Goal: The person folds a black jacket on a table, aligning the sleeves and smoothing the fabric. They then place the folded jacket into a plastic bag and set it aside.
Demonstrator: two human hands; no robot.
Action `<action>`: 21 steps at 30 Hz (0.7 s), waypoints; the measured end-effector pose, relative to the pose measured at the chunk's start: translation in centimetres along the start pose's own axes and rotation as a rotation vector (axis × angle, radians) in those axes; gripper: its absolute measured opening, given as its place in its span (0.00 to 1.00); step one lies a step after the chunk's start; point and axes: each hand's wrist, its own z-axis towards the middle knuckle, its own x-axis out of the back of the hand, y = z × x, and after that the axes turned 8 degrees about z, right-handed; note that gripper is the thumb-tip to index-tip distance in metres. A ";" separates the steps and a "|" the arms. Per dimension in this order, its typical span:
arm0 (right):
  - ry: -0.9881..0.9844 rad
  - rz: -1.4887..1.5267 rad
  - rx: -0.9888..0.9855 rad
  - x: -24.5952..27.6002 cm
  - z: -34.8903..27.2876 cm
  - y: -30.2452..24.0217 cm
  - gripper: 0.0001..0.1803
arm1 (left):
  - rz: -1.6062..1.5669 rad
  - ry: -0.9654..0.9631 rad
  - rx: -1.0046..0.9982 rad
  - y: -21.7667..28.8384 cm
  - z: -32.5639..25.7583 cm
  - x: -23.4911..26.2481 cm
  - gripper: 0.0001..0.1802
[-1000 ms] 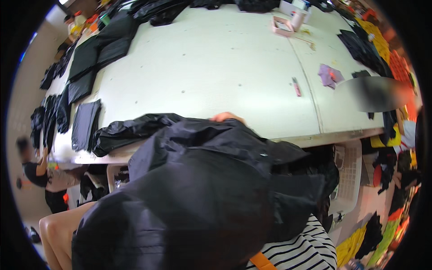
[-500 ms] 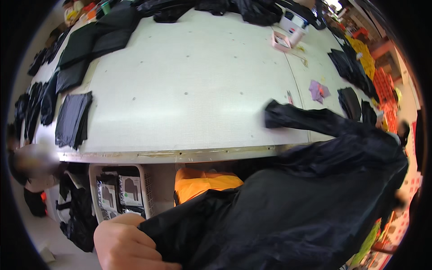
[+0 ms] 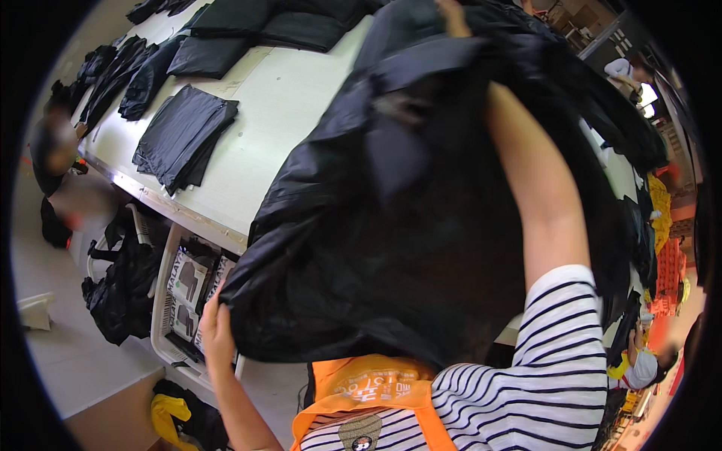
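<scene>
A large black garment of thin, shiny cloth hangs spread in front of me, hiding much of the table. At its lower left corner my left hand is closed, pinching the hem. My right forearm reaches up and passes behind dark folds of the cloth, so the fingers are hidden. Beyond the folds, at the top edge, shows a blurred strip of skin; whether it is my right hand I cannot tell. The middle of the garment is smeared by motion.
On the white table lie a stack of flat black pieces and larger folded black stacks. Under the table edge, a white basket holds packaged goods beside a heap of black cloth. Other people are at the far left and right.
The garment has swung up and across the table, its sleeve no longer lying at the right. My right arm has come into view. The view has turned, showing my orange apron.
</scene>
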 end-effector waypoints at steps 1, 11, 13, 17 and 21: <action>-0.101 0.116 -0.033 -5.7 -3.0 0.3 0.24 | 0.078 0.139 -0.075 -1.3 1.1 -2.0 0.29; -0.736 -0.255 -0.879 -5.1 -32.2 -13.5 0.41 | 0.717 0.379 -0.332 2.1 17.8 -13.4 0.60; -0.732 -0.260 -0.926 -3.8 -33.5 -13.3 0.42 | 0.800 0.437 -0.296 2.9 21.1 -14.2 0.56; -0.698 -0.300 -0.935 -2.0 -34.8 -11.5 0.40 | 0.783 0.437 -0.231 0.9 26.4 -13.3 0.26; -0.712 -0.313 -0.919 2.2 -37.3 -8.4 0.41 | 0.113 0.545 0.008 0.4 31.4 -8.0 0.28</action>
